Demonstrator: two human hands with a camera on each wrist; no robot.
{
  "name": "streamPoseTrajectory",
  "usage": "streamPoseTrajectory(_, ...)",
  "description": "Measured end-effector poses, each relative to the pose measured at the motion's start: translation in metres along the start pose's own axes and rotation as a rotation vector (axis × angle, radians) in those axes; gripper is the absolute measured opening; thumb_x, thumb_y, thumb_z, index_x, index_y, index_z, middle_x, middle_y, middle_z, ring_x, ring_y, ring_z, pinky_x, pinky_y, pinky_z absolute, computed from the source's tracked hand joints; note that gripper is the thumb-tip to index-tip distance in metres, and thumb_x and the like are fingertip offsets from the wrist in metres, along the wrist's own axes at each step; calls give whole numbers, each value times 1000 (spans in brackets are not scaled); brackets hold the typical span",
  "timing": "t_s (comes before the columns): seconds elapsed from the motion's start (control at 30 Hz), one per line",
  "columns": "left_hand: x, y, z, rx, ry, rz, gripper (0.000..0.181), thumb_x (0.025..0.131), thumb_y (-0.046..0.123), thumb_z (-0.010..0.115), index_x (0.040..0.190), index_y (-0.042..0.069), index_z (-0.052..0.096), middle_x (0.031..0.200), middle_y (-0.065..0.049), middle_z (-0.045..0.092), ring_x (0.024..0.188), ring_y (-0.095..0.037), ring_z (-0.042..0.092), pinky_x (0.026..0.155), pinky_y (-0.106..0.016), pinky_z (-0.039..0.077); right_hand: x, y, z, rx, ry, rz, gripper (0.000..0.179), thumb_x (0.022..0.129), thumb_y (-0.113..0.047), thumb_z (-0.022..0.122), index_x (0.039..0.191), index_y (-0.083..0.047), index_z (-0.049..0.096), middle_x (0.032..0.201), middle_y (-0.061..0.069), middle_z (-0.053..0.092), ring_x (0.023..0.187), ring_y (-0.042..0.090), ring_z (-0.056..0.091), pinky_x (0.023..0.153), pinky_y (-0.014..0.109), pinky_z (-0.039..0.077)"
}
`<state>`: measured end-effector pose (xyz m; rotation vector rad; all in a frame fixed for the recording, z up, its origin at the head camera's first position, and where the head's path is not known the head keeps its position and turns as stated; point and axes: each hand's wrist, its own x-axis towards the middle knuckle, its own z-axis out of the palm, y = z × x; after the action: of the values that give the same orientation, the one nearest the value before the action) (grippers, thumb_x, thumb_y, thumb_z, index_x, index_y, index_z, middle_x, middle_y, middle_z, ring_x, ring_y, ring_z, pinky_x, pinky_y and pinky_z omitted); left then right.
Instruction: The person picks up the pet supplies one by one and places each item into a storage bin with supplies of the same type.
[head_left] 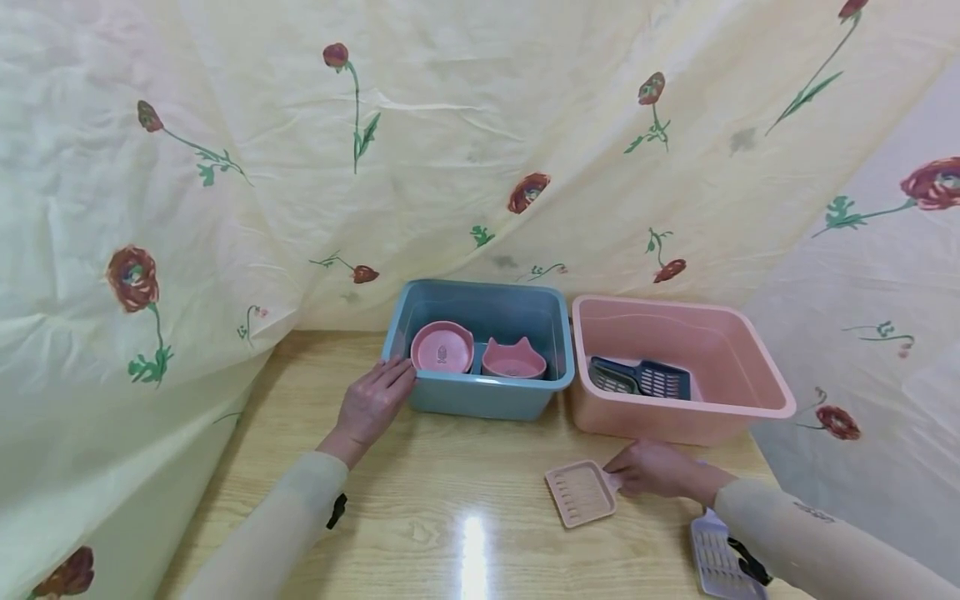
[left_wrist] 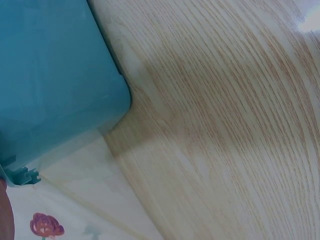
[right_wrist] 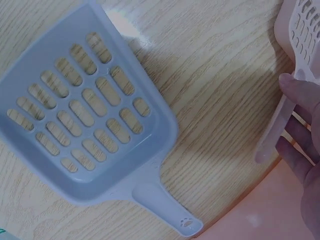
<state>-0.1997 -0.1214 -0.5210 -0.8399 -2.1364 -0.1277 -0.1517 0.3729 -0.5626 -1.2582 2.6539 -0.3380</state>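
My left hand (head_left: 375,402) rests at the front left corner of a blue bin (head_left: 480,400), fingertips on its rim. Only a sliver of finger shows at that rim in the left wrist view. Inside the bin are a round pink bowl (head_left: 443,347) and a cat-eared pink bowl (head_left: 513,360). On the right, my right hand (head_left: 660,471) pinches the handle of a pale pink litter scoop (head_left: 583,493) between thumb and fingers, its slotted head pointing left over the table. A lavender litter scoop (right_wrist: 82,105) lies under my right forearm.
A pink bin (head_left: 675,412) stands right of the blue one, holding dark litter scoops (head_left: 663,381). Flowered cloth (head_left: 450,167) hangs behind and at both sides of the wooden table (head_left: 420,517).
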Motion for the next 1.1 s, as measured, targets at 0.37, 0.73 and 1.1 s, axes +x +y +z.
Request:
streamPoseTrajectory(0.37,3,-1,-2,22,-8,2,36,80,9,77,115,8,68,117,-10,69,105,-27,67,89,-43,54,5,-1,-2,-2,-38,-65,30,77,-7,77,104,-20,75,97,-9,73,88,9,68,74,32,58)
streamPoseTrajectory(0.73,3,0,-1,23,11,12,37,77,10,80,112,8,69,112,-10,71,102,-27,68,87,-43,55,10,-10,-3,-62,13,-209,31,77,-9,79,105,-23,75,97,-9,73,87,7,68,73,30,57)
streamPoseTrajectory(1.1,1,1,-2,34,13,16,41,74,9,82,113,8,68,114,-10,70,101,-28,69,86,-43,56,23,-37,-23,-4,70,-275,30,82,-12,76,110,-22,72,102,-10,72,92,5,67,77,26,57)
